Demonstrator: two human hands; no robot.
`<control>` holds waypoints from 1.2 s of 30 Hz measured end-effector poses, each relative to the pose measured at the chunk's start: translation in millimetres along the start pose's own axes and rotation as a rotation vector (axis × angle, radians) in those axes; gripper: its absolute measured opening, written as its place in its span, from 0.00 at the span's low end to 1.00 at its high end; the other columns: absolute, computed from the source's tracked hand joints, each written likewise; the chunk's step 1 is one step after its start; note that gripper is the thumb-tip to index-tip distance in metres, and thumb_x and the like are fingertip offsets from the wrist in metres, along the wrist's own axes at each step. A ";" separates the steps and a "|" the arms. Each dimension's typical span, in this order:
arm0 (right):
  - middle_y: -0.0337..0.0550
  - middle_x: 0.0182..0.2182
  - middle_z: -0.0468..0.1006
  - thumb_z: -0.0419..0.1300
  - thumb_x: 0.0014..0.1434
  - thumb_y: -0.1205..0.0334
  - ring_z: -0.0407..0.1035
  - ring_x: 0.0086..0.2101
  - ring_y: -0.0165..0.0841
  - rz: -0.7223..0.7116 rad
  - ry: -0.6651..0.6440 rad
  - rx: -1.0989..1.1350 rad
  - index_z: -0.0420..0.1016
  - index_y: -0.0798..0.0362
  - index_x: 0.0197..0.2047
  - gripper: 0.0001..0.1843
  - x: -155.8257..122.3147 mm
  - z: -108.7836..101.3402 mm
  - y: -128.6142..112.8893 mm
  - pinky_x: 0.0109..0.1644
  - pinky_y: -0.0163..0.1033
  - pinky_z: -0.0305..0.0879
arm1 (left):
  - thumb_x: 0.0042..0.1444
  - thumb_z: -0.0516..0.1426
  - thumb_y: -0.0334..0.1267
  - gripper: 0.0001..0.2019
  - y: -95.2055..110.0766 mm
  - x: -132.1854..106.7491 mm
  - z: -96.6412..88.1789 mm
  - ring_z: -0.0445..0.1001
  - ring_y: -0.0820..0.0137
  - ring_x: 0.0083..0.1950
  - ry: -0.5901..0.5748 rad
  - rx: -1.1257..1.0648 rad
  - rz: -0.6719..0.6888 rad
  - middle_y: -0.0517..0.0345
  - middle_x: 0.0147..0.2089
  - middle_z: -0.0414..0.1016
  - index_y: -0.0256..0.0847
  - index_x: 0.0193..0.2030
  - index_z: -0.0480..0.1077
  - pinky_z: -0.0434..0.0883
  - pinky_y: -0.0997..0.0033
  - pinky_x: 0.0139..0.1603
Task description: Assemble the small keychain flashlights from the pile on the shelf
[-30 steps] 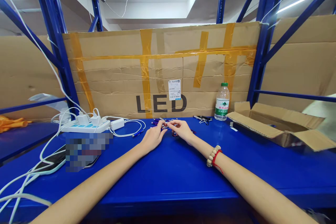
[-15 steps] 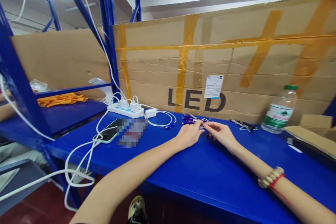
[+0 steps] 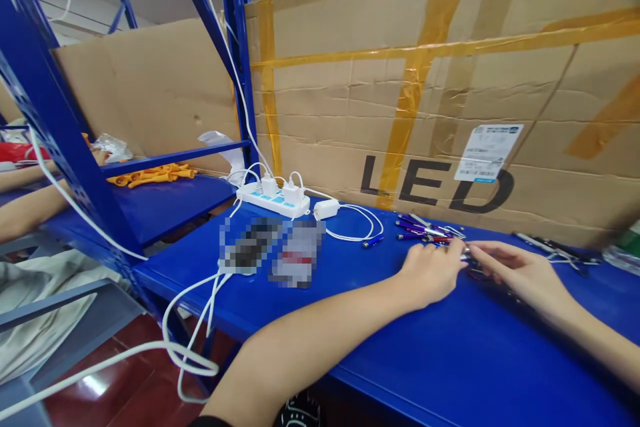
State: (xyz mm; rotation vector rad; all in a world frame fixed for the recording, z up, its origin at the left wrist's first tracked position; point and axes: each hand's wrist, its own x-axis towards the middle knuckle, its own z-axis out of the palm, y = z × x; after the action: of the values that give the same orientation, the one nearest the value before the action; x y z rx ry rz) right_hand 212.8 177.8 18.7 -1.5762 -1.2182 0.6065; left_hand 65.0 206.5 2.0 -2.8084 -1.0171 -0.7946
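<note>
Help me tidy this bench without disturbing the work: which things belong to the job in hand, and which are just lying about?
In hand: left hand, right hand, the small piece pinched between their fingertips, the purple pens heaped just behind.
Lying about: power strip with chargers, white cable, stray pen beside it, orange pieces on the next shelf, LED cardboard.

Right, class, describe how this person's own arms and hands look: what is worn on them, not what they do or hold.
Both arms are bare as far as the picture shows them: there is no sleeve on the left forearm or the right forearm. The left hand and the right hand wear no gloves, and no watch or bracelet shows in the part in view.
</note>
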 end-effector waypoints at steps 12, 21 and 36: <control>0.47 0.25 0.76 0.68 0.25 0.48 0.62 0.19 0.30 0.005 0.007 -0.040 0.79 0.52 0.27 0.23 12.1 -1.2 11.9 0.20 0.33 0.60 | 0.63 0.43 0.37 0.13 -2.2 -1.1 -3.1 0.72 0.61 0.43 -0.042 -0.086 -0.073 0.49 0.40 0.73 0.31 0.50 0.55 0.67 0.64 0.38; 0.44 0.22 0.74 0.68 0.23 0.48 0.61 0.18 0.29 0.008 0.002 -0.054 0.78 0.51 0.27 0.24 13.0 0.0 12.9 0.20 0.33 0.60 | 0.62 0.44 0.36 0.14 -3.4 1.6 -2.0 0.73 0.61 0.41 -0.049 -0.072 -0.075 0.46 0.37 0.73 0.28 0.51 0.55 0.68 0.65 0.37; 0.43 0.15 0.70 0.68 0.23 0.47 0.59 0.15 0.28 0.004 -0.044 0.052 0.78 0.54 0.25 0.24 -0.7 1.9 -4.1 0.16 0.32 0.55 | 0.63 0.41 0.37 0.10 -2.5 2.2 -7.3 0.72 0.62 0.42 -0.117 -0.055 -0.074 0.47 0.38 0.73 0.33 0.46 0.54 0.68 0.65 0.38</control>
State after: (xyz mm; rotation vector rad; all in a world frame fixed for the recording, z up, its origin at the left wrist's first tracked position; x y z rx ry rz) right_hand 209.2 177.8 21.7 -1.5294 -1.2224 0.6738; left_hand 61.6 208.1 9.1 -2.9092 -1.1400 -0.6818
